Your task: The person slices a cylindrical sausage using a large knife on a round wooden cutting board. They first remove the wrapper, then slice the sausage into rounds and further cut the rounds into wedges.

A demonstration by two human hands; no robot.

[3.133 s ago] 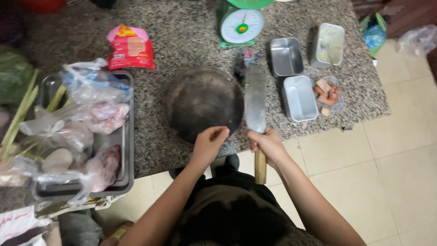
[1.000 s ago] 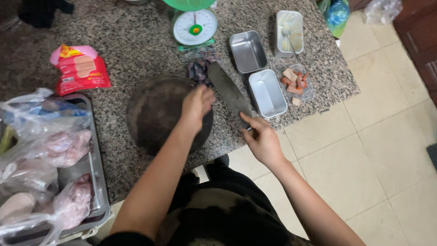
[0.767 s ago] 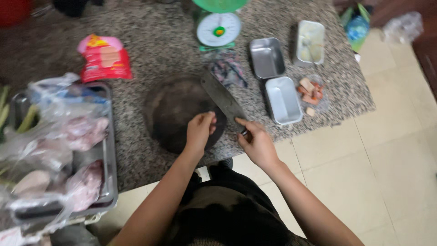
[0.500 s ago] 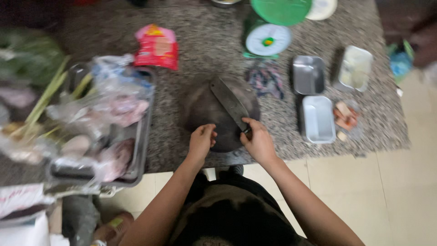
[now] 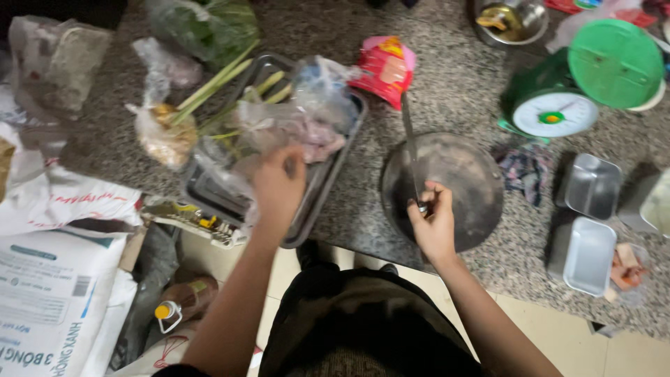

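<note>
A speckled grey granite table [image 5: 447, 77] carries everything. At its near edge sits a round dark chopping block [image 5: 460, 188], and to the left of it a metal tray [image 5: 317, 202] overhangs the edge, filled with plastic bags of raw meat. Behind the block lies a red snack packet [image 5: 385, 66]. To the right stand a green kitchen scale [image 5: 558, 105], a crumpled patterned cloth [image 5: 525, 167] and two rectangular metal tins [image 5: 590, 209]. A bag of leafy greens [image 5: 209, 24] lies at the far left.
</note>
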